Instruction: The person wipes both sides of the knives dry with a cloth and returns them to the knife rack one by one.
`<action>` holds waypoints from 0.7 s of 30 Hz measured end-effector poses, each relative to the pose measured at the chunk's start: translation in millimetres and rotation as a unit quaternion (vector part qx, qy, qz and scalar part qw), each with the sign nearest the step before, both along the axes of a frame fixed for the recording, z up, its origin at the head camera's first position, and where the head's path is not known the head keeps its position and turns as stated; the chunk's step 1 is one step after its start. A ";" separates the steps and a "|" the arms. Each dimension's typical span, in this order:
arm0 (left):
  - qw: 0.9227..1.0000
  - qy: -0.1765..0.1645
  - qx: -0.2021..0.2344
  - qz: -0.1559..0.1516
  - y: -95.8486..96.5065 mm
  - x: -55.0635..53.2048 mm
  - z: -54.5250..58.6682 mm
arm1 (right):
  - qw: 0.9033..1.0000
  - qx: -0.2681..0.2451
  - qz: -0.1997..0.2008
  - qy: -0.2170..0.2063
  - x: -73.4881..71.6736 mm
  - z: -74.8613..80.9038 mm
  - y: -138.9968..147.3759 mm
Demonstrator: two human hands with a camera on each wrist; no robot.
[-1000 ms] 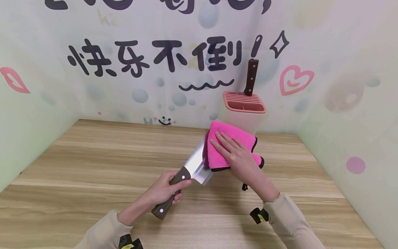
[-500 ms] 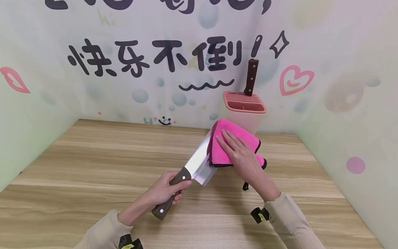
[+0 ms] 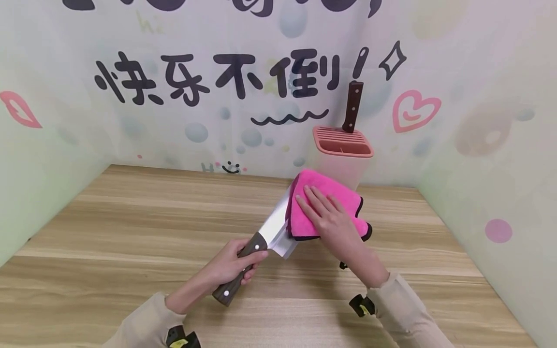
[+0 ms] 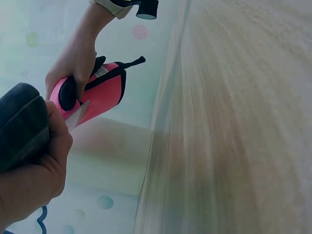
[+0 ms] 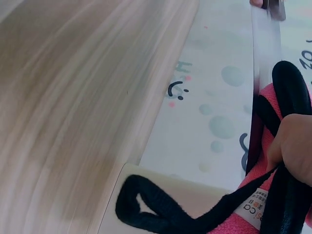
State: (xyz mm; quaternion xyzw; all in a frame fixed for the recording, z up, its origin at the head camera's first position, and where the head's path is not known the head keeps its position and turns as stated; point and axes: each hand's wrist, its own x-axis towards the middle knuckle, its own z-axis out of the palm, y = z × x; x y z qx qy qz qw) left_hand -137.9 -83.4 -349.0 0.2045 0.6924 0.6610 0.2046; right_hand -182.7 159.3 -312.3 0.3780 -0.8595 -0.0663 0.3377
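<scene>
In the head view my left hand [image 3: 232, 263] grips the dark wooden handle of a broad cleaver [image 3: 274, 224], its blade slanting up and right above the table. My right hand [image 3: 335, 227] holds a folded pink cloth [image 3: 328, 184] with black edging against the blade, fingers spread over the cloth's upper face. The far part of the blade is hidden under it. From the left wrist, the cloth [image 4: 105, 92] appears wrapped about the blade, with the right thumb side closing on it. A black loop [image 5: 141, 202] dangles from the cloth in the right wrist view.
Behind the cloth stands a pale knife holder [image 3: 337, 166] with a pink slotted top, close to the back wall. One knife [image 3: 353, 106] with a brown riveted handle stands in it. Printed walls bound the wooden table [image 3: 143, 217] at the back and sides.
The right hand and cloth slid a little up and right along the blade, then came back down and left. The left hand and cleaver have stayed about where they were.
</scene>
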 end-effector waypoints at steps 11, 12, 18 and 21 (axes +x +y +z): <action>1.000 -0.010 0.005 0.004 0.7 -0.7 -0.4 | 0.998 0.047 0.022 0.026 13.0 -2.5 -15.4; 1.000 -0.012 0.005 0.005 0.7 -0.7 -0.3 | 0.998 0.051 0.025 0.030 14.2 -2.6 -16.7; 1.000 -0.022 0.003 0.012 0.6 -1.4 0.6 | 0.995 0.075 0.048 0.042 20.8 -4.5 -23.7; 1.000 -0.017 0.002 0.011 0.2 -1.8 0.6 | 0.993 0.082 0.063 0.053 23.2 -6.4 -26.6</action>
